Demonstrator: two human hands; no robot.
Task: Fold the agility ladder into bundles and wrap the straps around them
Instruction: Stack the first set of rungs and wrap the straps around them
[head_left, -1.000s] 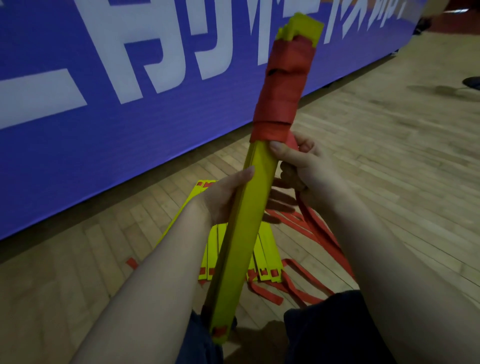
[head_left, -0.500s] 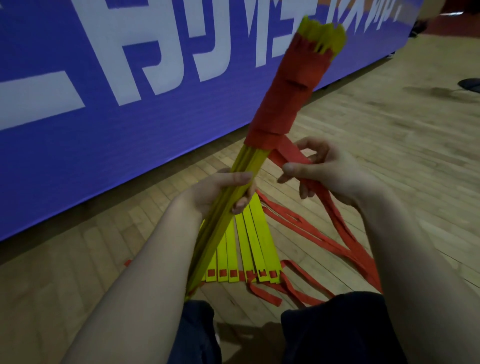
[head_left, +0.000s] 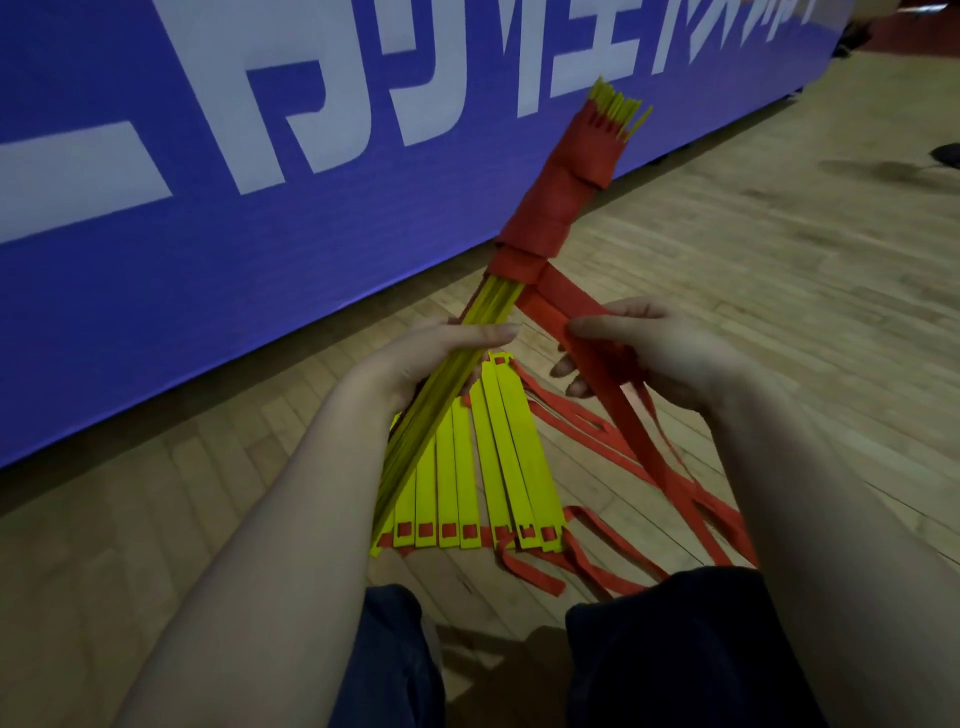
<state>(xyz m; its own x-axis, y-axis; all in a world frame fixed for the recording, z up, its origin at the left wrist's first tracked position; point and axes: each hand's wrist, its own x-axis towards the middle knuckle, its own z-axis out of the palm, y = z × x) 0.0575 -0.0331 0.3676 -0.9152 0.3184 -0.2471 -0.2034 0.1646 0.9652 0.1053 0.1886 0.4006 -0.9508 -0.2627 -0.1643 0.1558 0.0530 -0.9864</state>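
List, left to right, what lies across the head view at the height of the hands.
banner → left hand → strap → right hand → floor. The bundle crosses the left hand, so it is left out.

A sports hall is indicated by the strip-laid wooden floor (head_left: 727, 291) and the long blue banner (head_left: 249, 218) with large white lettering.

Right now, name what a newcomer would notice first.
The yellow rung bundle, upper half wound in red strap, slants up at centre; the left hand grips it, the right hand pinches the strap's free length. Behind runs a blue banner; loose yellow rungs lie fanned on the floor below.
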